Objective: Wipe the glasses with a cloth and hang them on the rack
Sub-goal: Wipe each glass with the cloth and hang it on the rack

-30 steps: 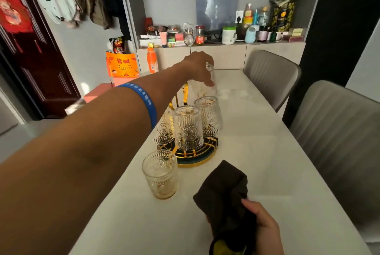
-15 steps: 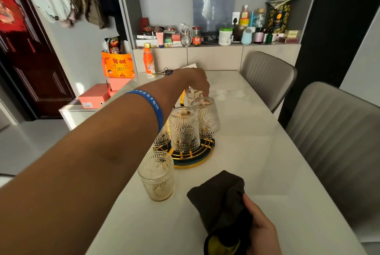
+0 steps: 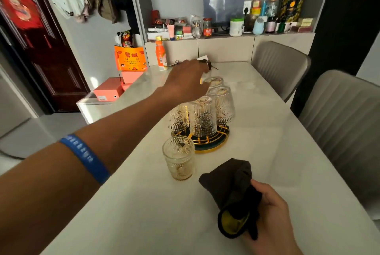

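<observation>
we see the left hand (image 3: 185, 79) stretched out over the far side of the rack (image 3: 213, 141), its back toward us and its fingers reaching down beside the rearmost glass (image 3: 213, 81); the fingertips are hidden behind the hand, so we cannot tell whether that grip is closed on the glass or merely touching it. a blue wristband (image 3: 86, 157) circles the left forearm.

the rack is a round gold-wire stand on the pale counter (image 3: 144, 213). four patterned glasses sit upside down on it: the rearmost one under the left hand, one just in front of it (image 3: 223, 104), a middle one (image 3: 202, 118) nearest us, and one on the left (image 3: 178, 118), partly behind the forearm. a fifth glass (image 3: 178, 157) stands upright on the counter just beside the rack's near-left edge, apart from both hands.

the right hand (image 3: 271, 217) rests low at the near edge of the counter, its grip curled tight around a dark cloth (image 3: 230, 182) with a yellow inner face showing at the bunched end; the loose part of the cloth lies on the counter, pointing toward the rack.

an orange bottle (image 3: 161, 54) stands at the far end of the counter, and two grey chairs (image 3: 337, 115) sit along the right side.
</observation>
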The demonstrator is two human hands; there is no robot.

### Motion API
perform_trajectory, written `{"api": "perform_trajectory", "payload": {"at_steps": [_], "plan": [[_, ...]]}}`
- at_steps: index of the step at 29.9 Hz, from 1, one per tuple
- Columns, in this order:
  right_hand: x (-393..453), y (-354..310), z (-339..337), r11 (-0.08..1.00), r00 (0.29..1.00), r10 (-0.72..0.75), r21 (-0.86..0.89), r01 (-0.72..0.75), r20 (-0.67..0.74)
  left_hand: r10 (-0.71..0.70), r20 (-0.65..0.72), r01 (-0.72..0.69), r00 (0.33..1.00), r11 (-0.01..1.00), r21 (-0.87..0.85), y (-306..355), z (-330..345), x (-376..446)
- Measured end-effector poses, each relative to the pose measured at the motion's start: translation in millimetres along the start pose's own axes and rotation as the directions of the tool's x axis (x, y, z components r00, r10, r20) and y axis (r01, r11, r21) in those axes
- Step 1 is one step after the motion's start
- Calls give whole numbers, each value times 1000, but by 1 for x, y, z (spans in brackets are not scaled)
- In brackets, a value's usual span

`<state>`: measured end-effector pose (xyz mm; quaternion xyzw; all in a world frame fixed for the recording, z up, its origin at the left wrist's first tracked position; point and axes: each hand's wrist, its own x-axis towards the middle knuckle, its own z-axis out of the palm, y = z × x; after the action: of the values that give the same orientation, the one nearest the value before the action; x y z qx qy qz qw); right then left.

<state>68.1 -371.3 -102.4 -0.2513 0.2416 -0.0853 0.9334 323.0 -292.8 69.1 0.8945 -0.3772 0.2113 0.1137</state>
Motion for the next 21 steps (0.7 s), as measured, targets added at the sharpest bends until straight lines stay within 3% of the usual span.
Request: {"api": "perform_trajectory", "payload": {"at_steps": [3,6,10,17,21], "plan": [[-9,1,5,999,999,-36,-9,35,-17,-140,-60,141,988,990,9,-6,-10,-11],[-17,5,6,999,999,-33,25,33,-19,-267,157,273,951,962,-16,-12,-23,0],[-23,10,7,999,1000,-16,33,16,3,-222,323,239,920,971,-15,-15,-30,13],[-22,10,5,1000,1000,-5,-6,5,12,-169,390,137,905,985,108,-39,-33,15],[-23,12,7,1000,1000,-6,-3,6,16,-101,381,72,919,993,91,-63,-37,10]]}}
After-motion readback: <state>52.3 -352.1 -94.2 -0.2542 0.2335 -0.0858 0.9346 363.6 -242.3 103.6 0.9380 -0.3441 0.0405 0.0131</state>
